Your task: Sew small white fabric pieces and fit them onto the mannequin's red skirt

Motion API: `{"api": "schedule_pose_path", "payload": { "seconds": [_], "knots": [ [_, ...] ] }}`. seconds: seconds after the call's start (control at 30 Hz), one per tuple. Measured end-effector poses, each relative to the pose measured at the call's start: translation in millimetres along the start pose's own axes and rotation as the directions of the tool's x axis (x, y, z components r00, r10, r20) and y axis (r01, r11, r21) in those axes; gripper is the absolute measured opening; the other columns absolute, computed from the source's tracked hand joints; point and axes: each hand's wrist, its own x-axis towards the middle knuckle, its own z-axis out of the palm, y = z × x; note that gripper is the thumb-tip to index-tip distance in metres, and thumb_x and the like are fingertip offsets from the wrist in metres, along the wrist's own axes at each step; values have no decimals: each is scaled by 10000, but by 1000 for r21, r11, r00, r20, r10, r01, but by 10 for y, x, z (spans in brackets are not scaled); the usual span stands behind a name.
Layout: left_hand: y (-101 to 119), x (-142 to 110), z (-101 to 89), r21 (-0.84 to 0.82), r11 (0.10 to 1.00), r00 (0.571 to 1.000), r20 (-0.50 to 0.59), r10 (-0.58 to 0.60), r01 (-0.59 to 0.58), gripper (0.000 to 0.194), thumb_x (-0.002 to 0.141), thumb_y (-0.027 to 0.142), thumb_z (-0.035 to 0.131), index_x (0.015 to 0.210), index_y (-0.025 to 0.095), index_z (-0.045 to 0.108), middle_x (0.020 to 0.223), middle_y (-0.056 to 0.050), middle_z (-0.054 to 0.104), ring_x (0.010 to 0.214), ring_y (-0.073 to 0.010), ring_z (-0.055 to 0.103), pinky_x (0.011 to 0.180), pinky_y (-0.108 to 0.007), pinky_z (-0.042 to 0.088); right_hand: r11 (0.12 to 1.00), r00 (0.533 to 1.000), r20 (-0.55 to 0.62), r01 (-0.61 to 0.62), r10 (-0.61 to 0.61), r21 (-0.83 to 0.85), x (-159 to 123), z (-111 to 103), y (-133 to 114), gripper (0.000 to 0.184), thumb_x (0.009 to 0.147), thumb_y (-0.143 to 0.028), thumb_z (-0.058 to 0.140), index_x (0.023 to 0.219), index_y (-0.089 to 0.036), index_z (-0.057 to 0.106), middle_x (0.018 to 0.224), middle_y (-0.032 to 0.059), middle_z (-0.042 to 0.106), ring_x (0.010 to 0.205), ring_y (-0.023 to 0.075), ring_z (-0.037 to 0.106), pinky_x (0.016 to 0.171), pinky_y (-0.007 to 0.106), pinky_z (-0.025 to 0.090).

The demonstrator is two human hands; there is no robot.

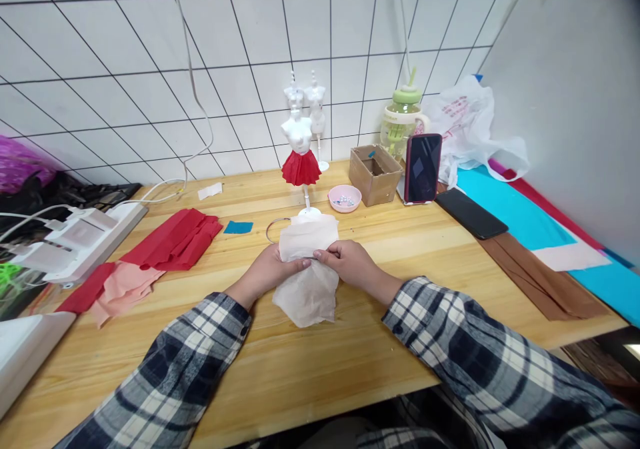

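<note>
Between my two hands is a sheet of pale, thin crepe-like paper (307, 296), pinched across its middle so that one part stands up and the other hangs toward me. My left hand (283, 268) grips its left side, thumb in front. With thumb and finger pressed together, my right hand (345, 262) holds the right side of the fold. A thin wire ring (271, 230) shows just beyond my left hand. Behind the paper stands a white mini dress form (299, 134) wearing a pleated red skirt (301, 167).
Red crepe sheets (173, 239), a pink piece (127, 289) and a blue scrap (239, 227) lie left. Behind are a pink bowl (345, 198) of small beads and a cardboard box (375, 174). A propped phone (423, 168) and black phone (471, 213) sit right. A power strip (100, 239) is far left.
</note>
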Motion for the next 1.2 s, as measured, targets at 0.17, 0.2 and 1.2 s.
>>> {"api": "schedule_pose_path", "payload": {
  "seconds": [0.17,0.2,1.2],
  "knots": [
    [-17,13,-15,15,1000,1000,-4,15,-15,589,683,528,749,1134,157,667,1177,-112,708,1081,-322,644,919,-418,509,1000,1000,8,-3,3,-1,-8,-3,-8,407,857,-511,564,682,-158,668,598,-16,561,571,100,454,524,235,270],
    [-19,13,-18,9,1000,1000,4,23,-23,586,688,521,749,1139,155,665,1180,-113,706,1083,-317,642,927,-415,504,1000,1000,14,-2,2,-4,-9,-5,-6,424,854,-528,560,674,-157,661,591,-18,553,565,99,447,519,236,264],
    [104,-38,-11,-41,999,995,97,-30,34,463,670,462,756,1020,166,691,932,-56,748,806,-243,679,706,-320,523,999,999,22,39,-38,-11,-33,33,-7,454,850,-565,554,660,-157,619,576,-21,535,547,94,438,519,241,254]
  ]
}}
